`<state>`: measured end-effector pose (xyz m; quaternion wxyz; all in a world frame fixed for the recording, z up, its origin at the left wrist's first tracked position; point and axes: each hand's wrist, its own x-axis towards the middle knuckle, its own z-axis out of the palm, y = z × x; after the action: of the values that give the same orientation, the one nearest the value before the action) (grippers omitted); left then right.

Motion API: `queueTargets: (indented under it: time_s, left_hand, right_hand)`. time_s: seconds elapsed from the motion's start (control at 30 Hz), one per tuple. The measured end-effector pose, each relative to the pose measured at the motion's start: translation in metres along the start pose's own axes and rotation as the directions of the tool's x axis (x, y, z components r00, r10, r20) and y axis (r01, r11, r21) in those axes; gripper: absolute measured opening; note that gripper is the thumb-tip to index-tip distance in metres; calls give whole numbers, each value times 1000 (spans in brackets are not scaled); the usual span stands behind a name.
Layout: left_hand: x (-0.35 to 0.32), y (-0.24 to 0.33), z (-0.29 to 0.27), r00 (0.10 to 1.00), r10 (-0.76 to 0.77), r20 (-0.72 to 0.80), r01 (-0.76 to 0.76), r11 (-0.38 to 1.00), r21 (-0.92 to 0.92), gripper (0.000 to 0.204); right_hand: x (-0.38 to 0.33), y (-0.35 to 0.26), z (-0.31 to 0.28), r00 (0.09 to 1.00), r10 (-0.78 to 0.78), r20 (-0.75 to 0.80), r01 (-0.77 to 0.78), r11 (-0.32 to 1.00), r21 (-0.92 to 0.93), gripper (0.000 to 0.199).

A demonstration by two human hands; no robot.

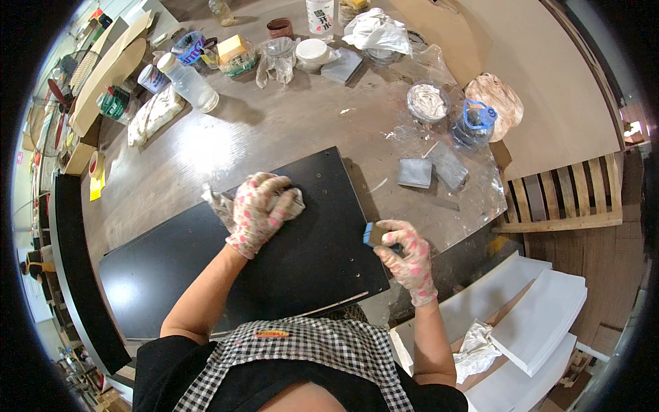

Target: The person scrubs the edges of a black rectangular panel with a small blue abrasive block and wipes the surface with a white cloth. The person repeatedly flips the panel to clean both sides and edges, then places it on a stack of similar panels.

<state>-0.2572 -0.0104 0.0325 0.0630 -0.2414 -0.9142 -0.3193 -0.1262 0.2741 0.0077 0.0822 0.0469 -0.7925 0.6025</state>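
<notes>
A long black panel (226, 275) lies flat on the worktable before me, small holes dotting its right end. My left hand (257, 209), in a white glove with pink spots, is closed over a crumpled whitish rag (220, 206) and presses it onto the panel's top. Just off the panel's right edge, my right hand (408, 257), gloved alike, pinches a small sanding block (373, 235) with a blue side and a brownish face between thumb and fingers. Two grey sanding pads (414, 173) rest on the table beyond that hand.
Along the far side of the worktable (288, 123) stand a clear bottle (189, 82), tubs, a yellow sponge (232, 48) and bagged containers. A blue-handled jug (473, 127) sits at the right. White boards (542, 319) are stacked at lower right, near a slatted wooden pallet (566, 196).
</notes>
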Motion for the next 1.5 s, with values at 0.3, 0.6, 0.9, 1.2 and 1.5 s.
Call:
queueTargets:
  time_s: [0.3,0.6,0.9,1.2,1.5]
  left_hand:
    - [-3,-14,2,990,-106,-89,103,994,-41,19]
    - [-1,-13,-1,990,-124,-69,120,991,-58,19]
    - [-1,-13,2,989,-115,-92,110,992,-57,17]
    - [-4,-17,5,986,-155,-60,147,982,-115,16]
    - [-4,-13,4,987,-158,-40,155,985,-75,19]
  right_hand:
    - [122,39,38,910,-412,48,395,826,-402,51]
    - [87,40,6,941,-281,187,329,889,-320,48]
    - [109,39,22,946,-319,50,318,894,-315,45]
    - [-35,10,-41,959,-163,231,222,939,-263,57]
    - [0,9,-12,966,-254,56,259,924,-282,48]
